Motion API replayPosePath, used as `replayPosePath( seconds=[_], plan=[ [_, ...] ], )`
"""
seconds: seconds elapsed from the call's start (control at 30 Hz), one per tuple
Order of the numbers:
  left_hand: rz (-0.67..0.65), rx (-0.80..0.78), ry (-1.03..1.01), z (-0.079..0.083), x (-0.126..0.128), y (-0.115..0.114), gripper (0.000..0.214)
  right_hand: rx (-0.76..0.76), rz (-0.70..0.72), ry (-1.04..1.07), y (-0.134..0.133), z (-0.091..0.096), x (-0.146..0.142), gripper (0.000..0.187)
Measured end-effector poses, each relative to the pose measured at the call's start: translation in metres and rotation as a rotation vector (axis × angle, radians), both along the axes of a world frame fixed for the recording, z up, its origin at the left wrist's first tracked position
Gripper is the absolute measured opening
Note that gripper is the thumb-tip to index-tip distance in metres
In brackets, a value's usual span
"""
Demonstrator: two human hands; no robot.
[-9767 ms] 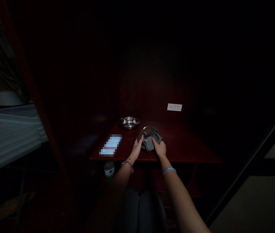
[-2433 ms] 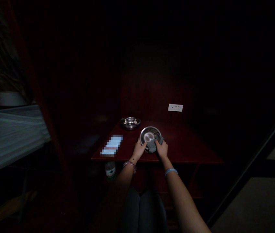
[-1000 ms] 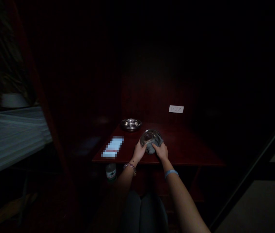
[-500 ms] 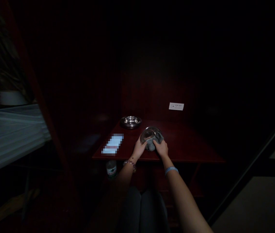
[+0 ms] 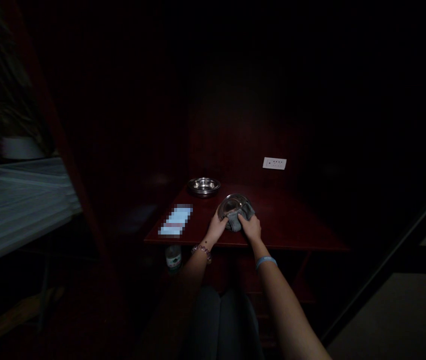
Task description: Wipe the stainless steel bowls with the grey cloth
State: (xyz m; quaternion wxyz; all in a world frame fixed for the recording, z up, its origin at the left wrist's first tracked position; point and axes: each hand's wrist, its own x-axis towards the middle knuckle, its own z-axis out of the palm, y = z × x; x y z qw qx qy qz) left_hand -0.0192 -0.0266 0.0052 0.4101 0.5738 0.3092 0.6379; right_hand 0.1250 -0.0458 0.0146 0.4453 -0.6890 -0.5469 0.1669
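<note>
A shiny round metal plate (image 5: 231, 202) is held up over the front part of the dark red desk (image 5: 291, 230). My left hand (image 5: 217, 227) grips its left rim, fingers closed and partly hidden beneath it. A grey cloth (image 5: 235, 221) lies over the near and right side of the plate. My right hand (image 5: 251, 227) is closed on this cloth and presses it to the rim, thumb on top. Farther back to the left, more metal dishes (image 5: 203, 186), seemingly stacked, rest on the desk.
A pixelated bright rectangle (image 5: 176, 220) lies at the desk's left. Below the edge stands a bottle (image 5: 173, 258). A white socket panel (image 5: 275, 163) is on the back wall. Stacked translucent trays (image 5: 21, 210) are at far left, beyond a red panel edge.
Both hands keep their hold on the plate and cloth, with hardly any shift. The whole view has tilted very slightly.
</note>
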Motion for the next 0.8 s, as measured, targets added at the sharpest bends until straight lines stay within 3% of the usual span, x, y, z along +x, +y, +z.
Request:
replayPosePath(
  seconds=[0.8],
  plan=[
    [0.045, -0.004, 0.013, -0.0025, -0.0022, 0.0038, 0.06, -0.003, -0.007, -0.01, 0.0003, -0.0008, -0.0007, 0.048]
  ],
)
